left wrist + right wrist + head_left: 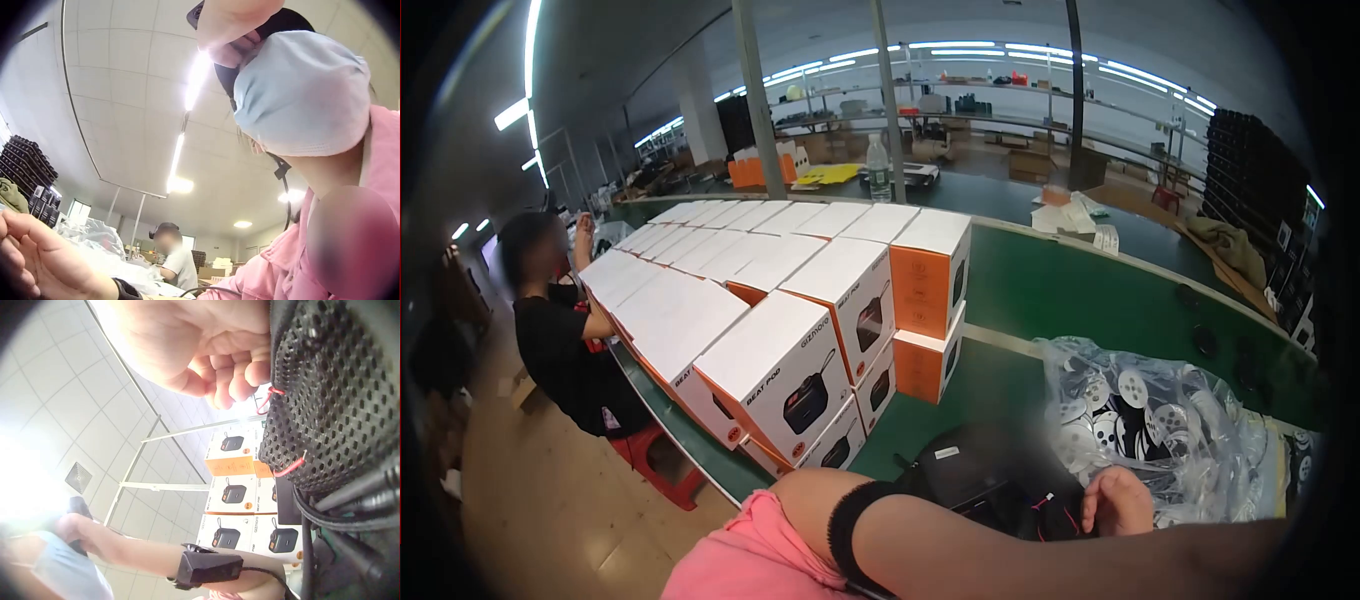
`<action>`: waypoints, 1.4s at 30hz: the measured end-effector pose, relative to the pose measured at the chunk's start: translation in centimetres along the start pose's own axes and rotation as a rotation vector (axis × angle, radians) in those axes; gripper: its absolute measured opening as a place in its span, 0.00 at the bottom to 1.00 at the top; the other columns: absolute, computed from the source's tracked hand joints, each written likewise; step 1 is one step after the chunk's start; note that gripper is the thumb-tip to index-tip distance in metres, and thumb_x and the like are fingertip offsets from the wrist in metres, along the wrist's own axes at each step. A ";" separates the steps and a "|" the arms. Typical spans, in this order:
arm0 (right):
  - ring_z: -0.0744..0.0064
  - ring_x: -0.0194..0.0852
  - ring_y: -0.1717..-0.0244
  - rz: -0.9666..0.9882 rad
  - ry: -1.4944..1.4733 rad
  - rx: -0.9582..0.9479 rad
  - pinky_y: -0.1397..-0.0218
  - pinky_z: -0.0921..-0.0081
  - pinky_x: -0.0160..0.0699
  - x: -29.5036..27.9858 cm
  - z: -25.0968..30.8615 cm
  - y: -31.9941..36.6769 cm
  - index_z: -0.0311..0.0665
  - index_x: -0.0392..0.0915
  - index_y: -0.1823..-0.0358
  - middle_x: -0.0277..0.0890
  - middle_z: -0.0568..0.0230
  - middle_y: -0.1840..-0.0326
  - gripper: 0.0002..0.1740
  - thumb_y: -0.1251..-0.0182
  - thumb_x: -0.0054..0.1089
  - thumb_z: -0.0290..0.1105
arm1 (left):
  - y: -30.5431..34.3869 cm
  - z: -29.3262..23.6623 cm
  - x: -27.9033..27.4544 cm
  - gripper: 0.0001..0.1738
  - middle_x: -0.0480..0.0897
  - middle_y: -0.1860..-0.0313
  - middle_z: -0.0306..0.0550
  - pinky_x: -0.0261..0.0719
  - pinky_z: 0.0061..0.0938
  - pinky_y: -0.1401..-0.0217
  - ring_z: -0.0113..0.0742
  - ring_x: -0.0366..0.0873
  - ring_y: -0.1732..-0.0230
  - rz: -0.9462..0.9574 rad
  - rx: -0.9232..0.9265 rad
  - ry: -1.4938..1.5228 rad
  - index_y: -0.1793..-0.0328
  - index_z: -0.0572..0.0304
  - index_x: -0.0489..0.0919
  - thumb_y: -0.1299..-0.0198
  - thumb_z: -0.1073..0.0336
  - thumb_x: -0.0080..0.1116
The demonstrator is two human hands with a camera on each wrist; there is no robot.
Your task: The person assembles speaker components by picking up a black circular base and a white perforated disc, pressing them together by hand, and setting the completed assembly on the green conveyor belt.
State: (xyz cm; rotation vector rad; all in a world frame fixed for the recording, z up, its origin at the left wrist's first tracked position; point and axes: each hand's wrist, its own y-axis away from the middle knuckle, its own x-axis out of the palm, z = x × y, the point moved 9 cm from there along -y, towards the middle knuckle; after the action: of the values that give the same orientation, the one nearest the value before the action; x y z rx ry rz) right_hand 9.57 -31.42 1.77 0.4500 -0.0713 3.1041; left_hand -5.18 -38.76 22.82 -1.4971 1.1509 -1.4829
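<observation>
My left hand (240, 22) is raised to the brow, where its fingers hold the black head camera (77, 514). Its forearm (970, 535) crosses the bottom of the head view, while the hand itself is out of that view. The right hand (1117, 500) is beyond that forearm, over the green table, its fingers loosely curled with nothing in them. Close beside it in the right wrist view is black mesh fabric (337, 387) with red wires (290, 465). A clear plastic bag (1050, 370) of round white and black discs (1133, 388) lies near the right hand.
Rows of stacked white and orange speaker boxes (775, 370) fill the table's left side. A black bag (960, 465) lies in front of them. Another person (565, 340) is at the far left beside a red stool (660, 465). A water bottle (878, 170) stands behind the boxes.
</observation>
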 end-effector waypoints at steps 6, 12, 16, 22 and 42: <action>0.75 0.64 0.84 -0.007 -0.021 0.028 0.80 0.84 0.64 0.2 -0.4 0.3 0.30 0.68 0.72 0.67 0.61 0.84 0.11 0.39 0.44 0.32 | 0.7 2.4 1.0 0.13 0.75 0.73 0.64 0.70 0.27 0.70 0.39 0.72 0.74 0.013 -0.291 0.147 0.72 0.70 0.78 0.43 0.68 0.45; 0.76 0.63 0.83 -0.013 -0.018 0.037 0.77 0.83 0.64 0.4 0.1 0.4 0.30 0.69 0.71 0.67 0.61 0.82 0.11 0.39 0.43 0.31 | 0.8 3.3 1.6 0.13 0.75 0.73 0.65 0.70 0.28 0.68 0.39 0.72 0.73 -0.144 -0.415 0.263 0.74 0.70 0.77 0.45 0.69 0.45; 0.77 0.64 0.82 -0.004 -0.032 0.048 0.76 0.84 0.64 0.3 0.0 0.4 0.31 0.69 0.71 0.67 0.62 0.82 0.11 0.38 0.42 0.31 | 2.4 -0.6 -1.4 0.09 0.75 0.73 0.61 0.71 0.29 0.63 0.36 0.73 0.72 -0.914 -0.252 0.059 0.79 0.69 0.74 0.51 0.71 0.48; 0.78 0.64 0.81 0.010 -0.048 0.040 0.76 0.85 0.63 0.5 -0.2 0.2 0.31 0.70 0.71 0.68 0.64 0.82 0.11 0.38 0.42 0.32 | 3.0 0.4 -2.4 0.09 0.75 0.73 0.61 0.71 0.30 0.62 0.36 0.73 0.71 -0.874 -0.289 0.073 0.78 0.69 0.74 0.51 0.71 0.48; 0.78 0.59 0.87 0.005 0.066 0.021 0.85 0.85 0.60 0.1 -0.5 -0.1 0.33 0.66 0.73 0.62 0.64 0.87 0.13 0.39 0.45 0.37 | 2.8 -4.2 -3.0 0.08 0.75 0.73 0.60 0.71 0.30 0.61 0.37 0.73 0.71 -0.610 -0.072 -0.210 0.76 0.69 0.75 0.53 0.70 0.49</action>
State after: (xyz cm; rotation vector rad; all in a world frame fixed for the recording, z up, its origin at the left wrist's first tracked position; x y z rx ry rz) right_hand 9.37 -31.29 1.30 0.3485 -0.0402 3.1239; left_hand -9.45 -36.56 19.46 -2.1208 0.6514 -1.6205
